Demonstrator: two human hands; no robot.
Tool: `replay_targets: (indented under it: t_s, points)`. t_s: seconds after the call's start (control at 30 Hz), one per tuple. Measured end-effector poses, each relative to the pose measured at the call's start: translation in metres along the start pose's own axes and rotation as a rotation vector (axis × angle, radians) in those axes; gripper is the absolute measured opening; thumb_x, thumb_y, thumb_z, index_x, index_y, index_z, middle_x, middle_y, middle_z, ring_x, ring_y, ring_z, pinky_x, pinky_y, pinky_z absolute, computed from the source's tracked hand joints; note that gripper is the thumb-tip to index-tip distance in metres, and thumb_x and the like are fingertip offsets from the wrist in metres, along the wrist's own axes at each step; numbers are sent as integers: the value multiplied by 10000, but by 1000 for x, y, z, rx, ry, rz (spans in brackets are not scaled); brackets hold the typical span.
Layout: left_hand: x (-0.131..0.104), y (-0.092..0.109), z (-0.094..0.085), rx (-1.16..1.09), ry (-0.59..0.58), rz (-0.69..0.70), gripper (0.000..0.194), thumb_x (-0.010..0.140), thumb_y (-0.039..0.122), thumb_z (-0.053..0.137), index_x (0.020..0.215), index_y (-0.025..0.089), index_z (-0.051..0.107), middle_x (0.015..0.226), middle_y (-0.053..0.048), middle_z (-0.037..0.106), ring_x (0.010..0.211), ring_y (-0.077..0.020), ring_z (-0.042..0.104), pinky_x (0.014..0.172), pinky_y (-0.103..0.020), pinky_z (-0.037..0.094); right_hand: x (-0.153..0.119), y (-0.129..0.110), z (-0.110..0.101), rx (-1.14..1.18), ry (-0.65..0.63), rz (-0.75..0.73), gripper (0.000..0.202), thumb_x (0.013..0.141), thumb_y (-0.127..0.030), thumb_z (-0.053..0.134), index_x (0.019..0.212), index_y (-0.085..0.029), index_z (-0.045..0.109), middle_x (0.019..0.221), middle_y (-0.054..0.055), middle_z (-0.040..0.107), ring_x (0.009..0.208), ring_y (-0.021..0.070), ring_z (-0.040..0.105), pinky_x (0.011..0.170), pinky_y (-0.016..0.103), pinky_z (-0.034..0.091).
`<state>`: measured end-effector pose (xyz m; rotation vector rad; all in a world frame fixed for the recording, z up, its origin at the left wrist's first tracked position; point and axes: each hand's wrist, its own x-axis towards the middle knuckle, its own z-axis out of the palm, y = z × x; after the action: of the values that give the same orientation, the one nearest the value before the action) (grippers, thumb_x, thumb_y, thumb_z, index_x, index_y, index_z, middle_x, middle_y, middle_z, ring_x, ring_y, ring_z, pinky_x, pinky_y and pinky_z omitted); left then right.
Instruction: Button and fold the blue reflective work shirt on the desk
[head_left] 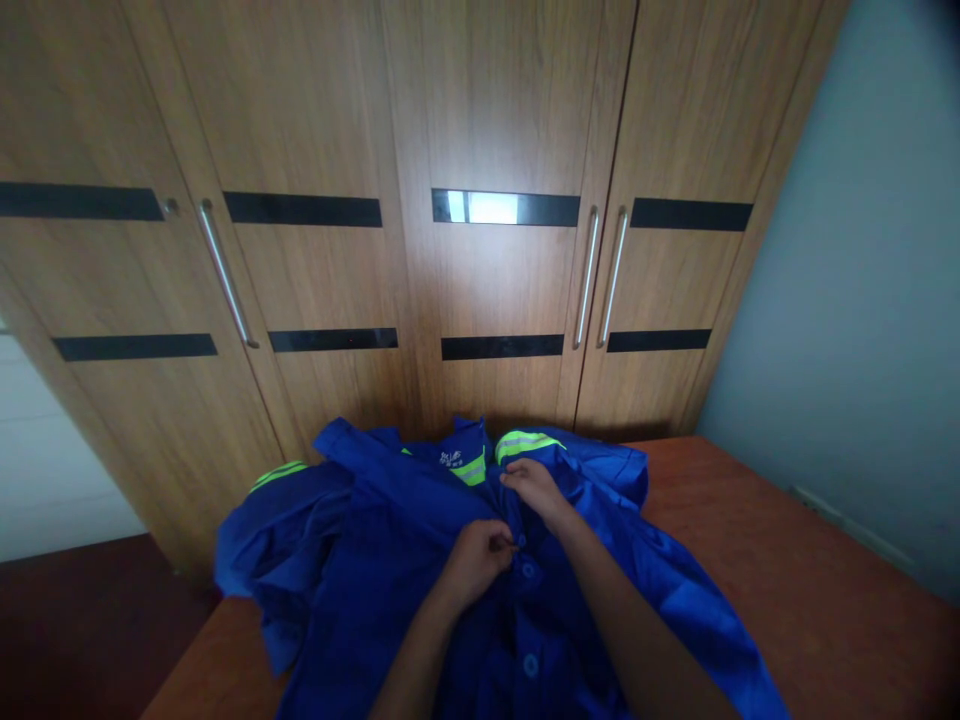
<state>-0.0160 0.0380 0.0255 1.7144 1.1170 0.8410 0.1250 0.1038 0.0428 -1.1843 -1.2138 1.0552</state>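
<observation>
Blue work jacket (390, 560) spread on the tabletop (787, 580), both my hands at its front.

Beyond my hands stands a wood-grain wardrobe (487, 120) with metal bar handles; the reddish tabletop lies beneath the soft, creased jacket with neon-yellow stripes. My left hand's (476, 560) grip is pinched closed on the placket beside a round blue button (527, 570); my right hand (534, 487) presses the fabric just beyond, fingers curled.

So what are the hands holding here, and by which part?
Both pinch the blue work shirt at its buttoned front: left hand beside a button, right hand near the collar.
</observation>
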Motion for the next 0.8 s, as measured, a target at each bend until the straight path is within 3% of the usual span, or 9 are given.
replay_targets:
  t_s: [0.17,0.33,0.43,0.6,0.7,0.8]
  points:
    - [-6,10,-8,81,-28,29,55,588,142,586,603,169,631,559,41,582,565,-131,508,534,-219,326,-15,-10,-12,128,-12,43,237,582,-381,737,672,-191,628,578,-42,579,555,134,523,523,243,363]
    - [-6,16,-9,97,6,49,68,643,192,590,608,187,648,568,23,622,565,-151,556,534,-225,372,-35,2,-37,290,69,47,281,653,-447,683,784,-222,575,658,-37,584,606,148,554,562,253,416]
    - [0,20,-10,87,97,49,150,714,224,544,730,188,689,623,-6,666,575,-164,604,568,-244,428,-39,9,-46,320,112,43,291,660,-457,675,800,-226,565,676,-25,586,618,163,565,568,265,431]
    - [24,29,-21,147,362,34,222,786,219,509,942,191,666,853,-62,715,766,-193,660,714,-280,462,-40,12,-51,241,100,13,398,662,-442,683,987,-223,615,695,-27,598,586,153,555,529,251,399]
    - [43,32,-25,232,443,0,175,752,190,595,914,199,660,862,-65,709,822,-219,650,773,-306,435,-38,15,-51,126,93,-31,392,626,-417,704,951,-210,635,615,-56,555,509,124,487,491,233,335]
    - [62,28,-24,280,426,-45,107,702,179,691,800,195,651,747,-42,687,824,-233,647,782,-322,429,-34,21,-52,-18,152,-88,272,592,-371,696,799,-212,622,532,-77,488,490,126,455,503,240,325]
